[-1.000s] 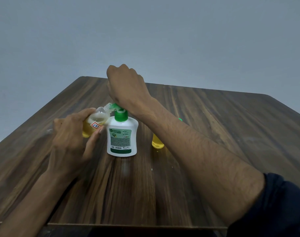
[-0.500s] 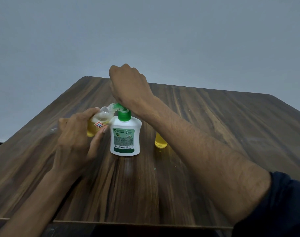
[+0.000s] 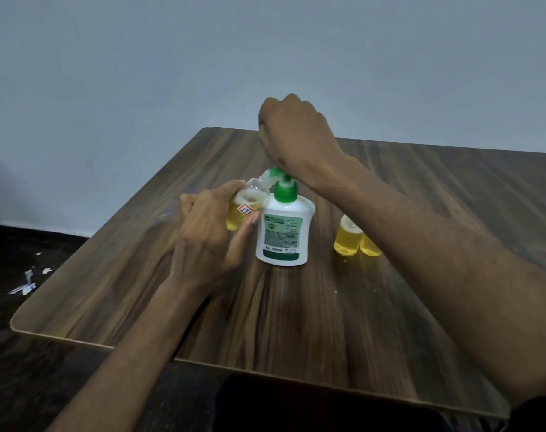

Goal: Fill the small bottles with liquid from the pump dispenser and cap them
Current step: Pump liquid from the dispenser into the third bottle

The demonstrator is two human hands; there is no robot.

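Beside pump dispenser (image 3: pixel 282 232) | left hand (image 3: pixel 207 241) fingers pinch tilted small bottle (image 3: pixel 245 208) at nozzle | right hand (image 3: pixel 296 135) curled over pump head

The small bottle (image 3: pixel 245 210) near the table's left edge bears a red-bordered white sticker (image 3: pixel 246 209) with handwritten digits, seemingly "177". The pump dispenser (image 3: pixel 284 227) carries a green and white label (image 3: pixel 281 233) with a barcode; its print is too small to read.

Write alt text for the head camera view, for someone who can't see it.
A right hand presses the green pump of a white dispenser bottle while the left hand holds a small clear bottle of yellow liquid tilted to its spout. Two more small yellow-filled bottles stand on the wooden table.
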